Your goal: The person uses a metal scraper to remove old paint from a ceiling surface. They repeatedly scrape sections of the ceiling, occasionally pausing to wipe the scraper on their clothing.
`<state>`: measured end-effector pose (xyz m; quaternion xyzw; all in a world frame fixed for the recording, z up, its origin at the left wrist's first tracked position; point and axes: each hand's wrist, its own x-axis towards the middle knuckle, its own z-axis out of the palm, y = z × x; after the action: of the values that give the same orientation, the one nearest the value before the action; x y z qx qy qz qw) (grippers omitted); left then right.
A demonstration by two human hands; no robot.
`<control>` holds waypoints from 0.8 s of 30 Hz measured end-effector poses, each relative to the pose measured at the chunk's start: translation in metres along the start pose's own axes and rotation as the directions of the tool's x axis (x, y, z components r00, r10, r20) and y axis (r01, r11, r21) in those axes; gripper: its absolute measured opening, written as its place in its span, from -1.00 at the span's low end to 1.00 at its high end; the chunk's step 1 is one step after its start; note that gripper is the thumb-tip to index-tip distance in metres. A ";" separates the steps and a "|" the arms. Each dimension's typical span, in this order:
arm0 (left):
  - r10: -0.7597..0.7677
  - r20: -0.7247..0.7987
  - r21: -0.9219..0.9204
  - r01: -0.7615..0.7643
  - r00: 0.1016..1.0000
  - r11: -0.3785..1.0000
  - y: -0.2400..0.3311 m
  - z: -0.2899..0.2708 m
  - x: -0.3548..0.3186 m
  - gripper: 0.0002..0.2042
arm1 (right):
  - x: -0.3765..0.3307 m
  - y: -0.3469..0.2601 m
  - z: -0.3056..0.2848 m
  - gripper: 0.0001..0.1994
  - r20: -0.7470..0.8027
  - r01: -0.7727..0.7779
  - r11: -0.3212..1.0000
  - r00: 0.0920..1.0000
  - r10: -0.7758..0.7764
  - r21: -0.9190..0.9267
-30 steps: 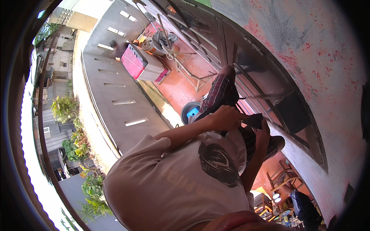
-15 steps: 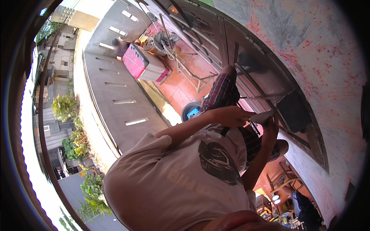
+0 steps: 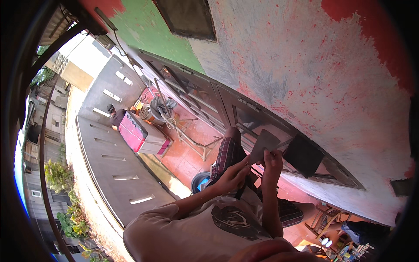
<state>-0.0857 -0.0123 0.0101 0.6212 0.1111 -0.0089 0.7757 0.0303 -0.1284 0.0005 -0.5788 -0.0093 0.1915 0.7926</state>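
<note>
A flat grey plate with straight edges (image 3: pixel 264 145) is held up in front of me; it looks thin and stiff, but its exact kind is not clear. My right hand (image 3: pixel 273 162) grips its lower right edge, with the thumb lying on its face. Closed at the plate's lower left end is my left hand (image 3: pixel 233 177), its fingertips partly hidden there. Below my left hand a narrow dark strip (image 3: pixel 241 191) shows, too unclear to name. Both hands are above my lap, over my plaid shorts (image 3: pixel 230 153).
A window frame with metal bars (image 3: pixel 227 111) runs along the patchy painted wall (image 3: pixel 279 65). A dark square panel (image 3: pixel 303 156) is at the window. A blue-lined tub (image 3: pixel 198 182), a pink-and-white box-shaped appliance (image 3: pixel 133 131) and a person (image 3: pixel 116 116) are to the left. Wooden chairs (image 3: pixel 324 222) stand lower right.
My view has swung, showing more wall. The grey plate has turned from nearly edge-on to show its broad face. My right hand has come up beside it; both hands stay on it.
</note>
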 end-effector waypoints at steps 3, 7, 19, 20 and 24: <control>0.175 -0.101 -0.021 -0.178 0.979 0.984 0.024 -0.009 0.005 -0.47 | 0.009 -0.037 0.046 -0.81 0.076 0.177 0.981 0.982 -0.171 -0.078; 0.416 -0.169 -0.005 -0.423 0.893 0.906 0.066 -0.015 0.025 -0.41 | 0.010 -0.081 0.095 -0.83 0.155 0.295 0.955 0.945 -0.289 -0.016; 0.506 -0.302 -0.307 -0.585 0.808 0.751 0.210 0.018 0.071 -0.35 | 0.067 -0.229 0.178 -0.80 0.442 0.743 0.653 0.639 -0.629 -0.145; 0.516 -0.294 -0.329 -0.591 0.805 0.736 0.216 0.019 0.072 -0.35 | 0.068 -0.233 0.181 -0.80 0.450 0.756 0.634 0.628 -0.635 -0.161; 0.499 -0.270 -0.315 -0.565 0.823 0.762 0.229 0.019 0.067 -0.36 | 0.065 -0.239 0.185 -0.79 0.435 0.788 0.561 0.610 -0.662 -0.251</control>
<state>0.0180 0.0299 0.2219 0.4624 -0.0053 0.2869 0.8390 0.1169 0.0000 0.2685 -0.6421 -0.4070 -0.0797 0.6447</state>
